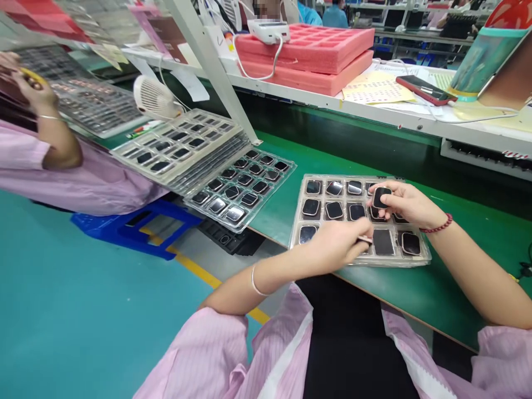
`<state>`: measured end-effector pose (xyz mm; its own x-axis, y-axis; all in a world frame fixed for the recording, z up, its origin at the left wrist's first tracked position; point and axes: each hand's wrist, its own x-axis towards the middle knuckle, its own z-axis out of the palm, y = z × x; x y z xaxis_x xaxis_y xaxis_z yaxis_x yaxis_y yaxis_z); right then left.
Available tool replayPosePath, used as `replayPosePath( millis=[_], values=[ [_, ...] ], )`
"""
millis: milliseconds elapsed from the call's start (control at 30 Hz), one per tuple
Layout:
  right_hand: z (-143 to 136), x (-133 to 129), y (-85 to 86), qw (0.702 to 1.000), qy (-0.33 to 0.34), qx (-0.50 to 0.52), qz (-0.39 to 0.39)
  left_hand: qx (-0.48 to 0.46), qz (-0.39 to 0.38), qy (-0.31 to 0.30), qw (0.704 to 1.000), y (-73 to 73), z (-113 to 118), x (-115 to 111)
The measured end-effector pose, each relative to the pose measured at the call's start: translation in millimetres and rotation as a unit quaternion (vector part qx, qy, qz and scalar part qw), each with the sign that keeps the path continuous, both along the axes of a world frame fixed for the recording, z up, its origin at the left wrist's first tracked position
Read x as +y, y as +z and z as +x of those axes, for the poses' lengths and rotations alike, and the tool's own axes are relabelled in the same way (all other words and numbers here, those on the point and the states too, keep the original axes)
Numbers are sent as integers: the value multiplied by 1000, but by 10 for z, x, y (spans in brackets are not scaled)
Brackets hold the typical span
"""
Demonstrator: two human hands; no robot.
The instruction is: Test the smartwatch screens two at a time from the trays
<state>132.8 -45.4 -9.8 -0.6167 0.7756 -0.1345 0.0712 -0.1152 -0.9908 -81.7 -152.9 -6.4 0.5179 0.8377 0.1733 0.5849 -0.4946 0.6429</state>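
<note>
Directly in front of me lies a clear plastic tray (296, 235) with square smartwatch bodies in its pockets. My right hand (401, 202), with a dark red bead bracelet at its wrist, pinches a smartwatch body (381, 198) above the back right of the tray, its dark screen tilted towards me. Over the front of the tray, my left hand (341, 244) has its fingers closed on another smartwatch body (364, 240), seen edge-on and partly hidden. A pocket (383, 242) beside that hand holds no watch body. At the front right corner sits a further smartwatch body (410, 244).
Left of my tray stands another tray (245, 180) of watch bodies, beside a stack of filled trays (178, 141). A white fan (153, 97) is behind them. Red foam trays (307, 50) and a phone (426, 90) rest on the raised shelf. A co-worker (62, 133) sits at left.
</note>
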Motion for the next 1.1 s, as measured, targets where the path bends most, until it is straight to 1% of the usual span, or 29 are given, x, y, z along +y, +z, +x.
replayPosePath(
  millis=[33,67,100,133,200,267,333,367,467,567,667,800,933,1100],
  values=[
    [-29,64,-37,999,-1,26,-25,-62,-33,18,997,36,-31,99],
    [-47,112,-78,997,0,52,-48,-131,-69,35,988,66,-62,218],
    [-55,145,-121,995,2,72,-70,-199,-115,50,972,85,-90,351],
    [-52,164,-163,992,4,88,-87,-254,-168,63,951,90,-114,489],
    [-25,179,-232,988,2,113,-103,-326,-260,94,904,56,-145,740],
    [14,179,-270,986,-4,132,-103,-382,-324,118,857,-17,-158,911],
    [46,177,-276,984,-12,149,-98,-429,-364,120,818,-92,-169,986],
    [56,178,-270,983,-13,155,-98,-448,-377,111,803,-120,-178,994],
    [64,181,-245,980,-15,170,-105,-475,-405,66,779,-156,-220,957],
    [65,180,-230,979,-20,171,-111,-466,-423,30,777,-159,-260,916],
    [68,162,-226,981,-19,164,-104,-449,-412,16,793,-179,-281,907],
    [58,128,-223,986,-2,139,-88,-432,-393,33,811,-223,-282,910],
    [29,108,-226,991,-20,109,-75,-428,-365,51,825,-243,-262,894],
    [-10,83,-239,996,-46,67,-48,-390,-305,81,865,-237,-217,865]
  ],
)
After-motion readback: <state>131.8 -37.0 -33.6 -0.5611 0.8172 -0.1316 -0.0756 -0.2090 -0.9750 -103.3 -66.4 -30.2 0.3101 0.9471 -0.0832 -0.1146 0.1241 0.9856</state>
